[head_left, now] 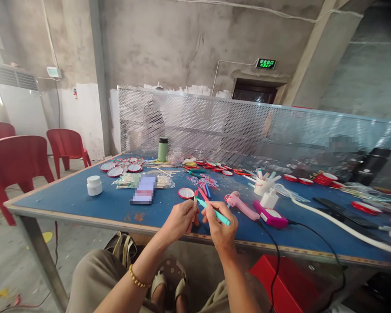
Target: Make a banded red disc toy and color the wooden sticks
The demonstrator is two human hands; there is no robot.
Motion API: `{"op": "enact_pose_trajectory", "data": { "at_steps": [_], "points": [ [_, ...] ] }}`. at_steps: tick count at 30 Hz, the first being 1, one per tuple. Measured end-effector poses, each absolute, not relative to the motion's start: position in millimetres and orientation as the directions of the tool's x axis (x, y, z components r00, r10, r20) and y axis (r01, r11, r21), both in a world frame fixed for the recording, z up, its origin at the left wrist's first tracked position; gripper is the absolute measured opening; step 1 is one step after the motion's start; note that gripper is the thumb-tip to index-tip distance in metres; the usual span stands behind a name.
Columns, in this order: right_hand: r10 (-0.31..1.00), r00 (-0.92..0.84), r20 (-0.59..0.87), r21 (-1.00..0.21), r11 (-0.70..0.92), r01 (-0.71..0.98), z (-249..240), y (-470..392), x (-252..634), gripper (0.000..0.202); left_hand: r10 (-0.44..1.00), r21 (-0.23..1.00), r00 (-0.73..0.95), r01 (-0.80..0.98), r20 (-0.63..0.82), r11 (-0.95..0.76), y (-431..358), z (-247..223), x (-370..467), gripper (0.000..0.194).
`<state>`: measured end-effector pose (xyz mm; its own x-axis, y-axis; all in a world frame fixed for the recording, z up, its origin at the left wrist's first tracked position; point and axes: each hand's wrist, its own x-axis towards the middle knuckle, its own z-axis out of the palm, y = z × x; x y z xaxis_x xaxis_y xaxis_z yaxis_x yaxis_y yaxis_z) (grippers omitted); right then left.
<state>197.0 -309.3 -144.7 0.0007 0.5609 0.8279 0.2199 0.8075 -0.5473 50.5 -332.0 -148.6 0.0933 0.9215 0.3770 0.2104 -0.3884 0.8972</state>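
Near the front edge of the blue table (111, 214), my left hand (180, 221) pinches a small flat stick (196, 198) with a red and green tip, held upright. My right hand (222, 226) grips a teal marker (219, 214), its tip pointing left at the stick. Just behind my hands are a round red-rimmed disc (186, 193) and some red and blue pens (207, 191). A pink glue gun (243, 206) rests to the right of my right hand.
A phone (144, 189), a white jar (94, 185) and a green bottle (163, 149) stand or lie to the left. Right are a purple device (271, 215), a white cup (261, 186), cables and a thick white hose (332, 223). Perforated metal panels (195, 126) line the back.
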Motion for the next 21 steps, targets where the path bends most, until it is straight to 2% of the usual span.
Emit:
{"op": "enact_pose_trajectory", "data": {
  "at_steps": [21],
  "points": [
    [0.554,0.009,0.833,-0.544,0.815,0.198,-147.1,-307.6,196.5,0.017,0.926,0.9,0.083,0.217,0.369,-0.378,-332.6,-147.2,50.6,0.031]
  ]
}}
